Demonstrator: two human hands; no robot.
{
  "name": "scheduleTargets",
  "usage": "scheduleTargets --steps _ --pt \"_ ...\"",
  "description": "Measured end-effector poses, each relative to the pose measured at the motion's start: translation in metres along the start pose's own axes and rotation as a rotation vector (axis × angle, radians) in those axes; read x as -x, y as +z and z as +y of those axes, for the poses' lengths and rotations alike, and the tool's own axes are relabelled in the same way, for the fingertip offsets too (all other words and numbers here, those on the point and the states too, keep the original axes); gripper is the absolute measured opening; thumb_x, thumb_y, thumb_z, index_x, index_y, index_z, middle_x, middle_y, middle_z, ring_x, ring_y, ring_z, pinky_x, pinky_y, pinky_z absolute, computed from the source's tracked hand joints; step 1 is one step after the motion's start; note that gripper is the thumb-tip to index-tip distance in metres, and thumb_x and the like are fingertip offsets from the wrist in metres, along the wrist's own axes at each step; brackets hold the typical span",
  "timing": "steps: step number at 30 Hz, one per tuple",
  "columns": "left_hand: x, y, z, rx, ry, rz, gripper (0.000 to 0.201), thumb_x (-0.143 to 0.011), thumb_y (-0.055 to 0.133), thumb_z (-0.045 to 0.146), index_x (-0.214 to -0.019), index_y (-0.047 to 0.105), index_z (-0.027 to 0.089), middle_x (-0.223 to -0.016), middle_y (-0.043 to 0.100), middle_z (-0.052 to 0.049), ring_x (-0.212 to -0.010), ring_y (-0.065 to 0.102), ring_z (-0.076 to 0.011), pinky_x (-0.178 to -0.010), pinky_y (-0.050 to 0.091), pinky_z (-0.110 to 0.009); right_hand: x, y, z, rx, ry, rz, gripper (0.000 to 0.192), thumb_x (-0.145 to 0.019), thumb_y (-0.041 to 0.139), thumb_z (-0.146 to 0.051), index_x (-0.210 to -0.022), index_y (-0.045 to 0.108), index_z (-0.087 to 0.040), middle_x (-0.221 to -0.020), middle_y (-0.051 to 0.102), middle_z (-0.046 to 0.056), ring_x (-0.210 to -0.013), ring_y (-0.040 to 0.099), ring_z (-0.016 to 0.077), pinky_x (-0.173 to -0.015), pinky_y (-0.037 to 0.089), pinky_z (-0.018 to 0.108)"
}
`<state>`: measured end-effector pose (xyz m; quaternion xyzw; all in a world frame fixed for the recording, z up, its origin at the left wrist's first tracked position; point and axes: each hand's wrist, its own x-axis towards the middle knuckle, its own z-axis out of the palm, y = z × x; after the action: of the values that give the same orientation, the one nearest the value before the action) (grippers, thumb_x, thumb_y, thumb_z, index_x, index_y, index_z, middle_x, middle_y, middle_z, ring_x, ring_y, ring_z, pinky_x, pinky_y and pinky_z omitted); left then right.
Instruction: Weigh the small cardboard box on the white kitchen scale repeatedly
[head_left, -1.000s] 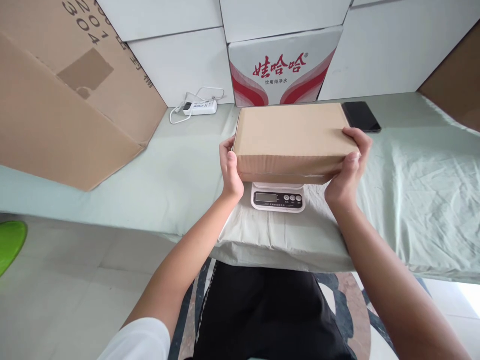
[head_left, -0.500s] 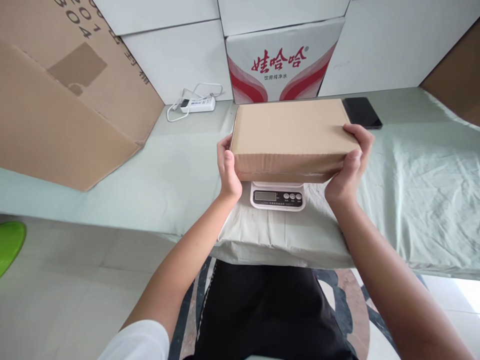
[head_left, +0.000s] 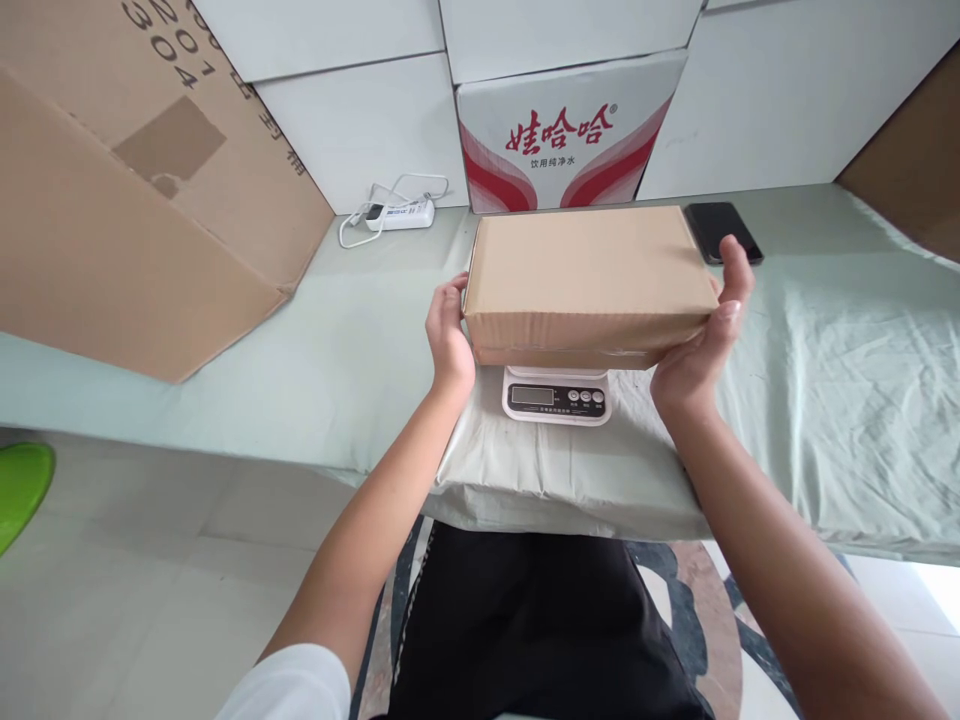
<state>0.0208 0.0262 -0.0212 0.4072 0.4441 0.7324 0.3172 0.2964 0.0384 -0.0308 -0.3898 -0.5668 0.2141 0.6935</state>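
We see two bare forearms, no watch or rings on the left hand or right hand. A white short sleeve caps the left arm; below, black shorts, possibly trousers.

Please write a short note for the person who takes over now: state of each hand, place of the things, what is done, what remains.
Left hand: open, flat against the left end of the cardboard box.
Right hand: open, fingers spread, at the right end; no closed grip.
Box: rests on the kitchen scale, which stands on the green sheet.
Done: box placed.
Left: reading; the display is too small to read.
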Motion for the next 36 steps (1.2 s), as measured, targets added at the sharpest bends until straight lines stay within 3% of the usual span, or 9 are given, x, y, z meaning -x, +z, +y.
scheduleTargets --steps 2,5,12,15,19,24,27,32,36 --pt "-0.001 0.000 0.001 -0.012 -0.079 -0.003 0.060 -0.094 0.072 0.085 -0.096 0.076 0.026 -0.098 0.080 -0.004 -0.103 0.078 -0.0252 -0.089 0.060 -0.035 -0.002 0.001 0.005 -0.082 -0.024 -0.004 0.088 -0.095 0.037 -0.094 -0.164 0.048 -0.041 -0.160 0.060 0.010 -0.162 0.056 0.0421 -0.135 0.042 0.075" --pt "-0.002 0.001 0.005 -0.002 -0.123 0.023 0.052 -0.099 0.073 0.075 -0.085 0.071 0.025 -0.079 0.070 0.000 -0.079 0.069 -0.0189 -0.070 0.050 -0.030 -0.005 0.000 0.014 -0.123 -0.049 0.013 0.089 -0.094 0.040 -0.093 -0.163 0.049 -0.038 -0.165 0.057 0.011 -0.165 0.053 0.0436 -0.136 0.042 0.075" --pt "-0.005 0.002 0.018 0.002 -0.142 0.147 0.041 -0.103 0.074 0.045 -0.070 0.061 0.023 -0.074 0.061 0.002 -0.071 0.058 -0.0125 -0.059 0.036 -0.026 0.001 0.003 0.007 -0.234 -0.053 0.033 0.071 -0.101 0.043 -0.083 -0.160 0.063 -0.050 -0.173 0.054 0.001 -0.173 0.045 0.0447 -0.137 0.044 0.078" --pt "-0.004 0.004 0.024 0.030 -0.195 0.137 0.044 -0.104 0.073 0.036 -0.066 0.055 0.022 -0.066 0.049 0.004 -0.062 0.047 -0.0102 -0.055 0.031 -0.024 0.006 0.006 -0.006 -0.269 -0.020 0.027 0.062 -0.105 0.042 -0.076 -0.157 0.068 -0.056 -0.176 0.054 -0.008 -0.180 0.037 0.0398 -0.147 0.033 0.073" --pt "-0.001 0.008 0.022 0.052 -0.215 0.051 0.045 -0.103 0.076 0.034 -0.067 0.052 0.022 -0.064 0.043 0.007 -0.057 0.037 -0.0089 -0.054 0.029 -0.022 0.010 0.010 -0.013 -0.261 0.019 0.024 0.058 -0.104 0.047 -0.074 -0.155 0.070 -0.057 -0.172 0.061 -0.010 -0.177 0.044 0.0355 -0.154 0.022 0.067" --pt "-0.005 0.005 0.010 0.057 -0.185 0.004 0.040 -0.102 0.079 0.039 -0.074 0.055 0.023 -0.069 0.049 0.007 -0.061 0.044 -0.0089 -0.058 0.036 -0.020 0.017 0.015 -0.014 -0.117 0.058 -0.030 0.080 -0.093 0.054 -0.091 -0.165 0.057 -0.054 -0.173 0.062 -0.003 -0.174 0.048 0.0427 -0.147 0.038 0.073" --pt "-0.012 0.002 0.008 0.059 -0.121 -0.001 0.040 -0.100 0.080 0.050 -0.080 0.058 0.023 -0.076 0.054 0.006 -0.068 0.054 -0.0106 -0.066 0.045 -0.020 0.011 0.015 -0.022 -0.095 0.051 -0.056 0.083 -0.096 0.050 -0.090 -0.169 0.052 -0.050 -0.178 0.057 0.000 -0.175 0.045 0.0437 -0.147 0.039 0.073" --pt "-0.035 0.011 0.026 0.010 0.077 -0.103 0.041 -0.104 0.073 0.066 -0.100 0.070 0.026 -0.106 0.072 -0.001 -0.118 0.075 -0.0215 -0.107 0.059 -0.031 -0.025 0.012 -0.036 -0.003 -0.141 -0.069 0.070 -0.104 0.047 -0.083 -0.160 0.057 -0.042 -0.169 0.059 0.004 -0.175 0.043 0.0450 -0.148 0.034 0.075" --pt "-0.054 0.028 0.032 -0.034 0.084 -0.146 0.049 -0.111 0.058 0.073 -0.116 0.075 0.027 -0.128 0.077 -0.004 -0.146 0.069 -0.0251 -0.125 0.056 -0.037 -0.055 0.018 -0.022 0.084 -0.064 -0.051 0.068 -0.104 0.040 -0.089 -0.152 0.056 -0.043 -0.162 0.063 0.008 -0.171 0.047 0.0435 -0.144 0.043 0.073"
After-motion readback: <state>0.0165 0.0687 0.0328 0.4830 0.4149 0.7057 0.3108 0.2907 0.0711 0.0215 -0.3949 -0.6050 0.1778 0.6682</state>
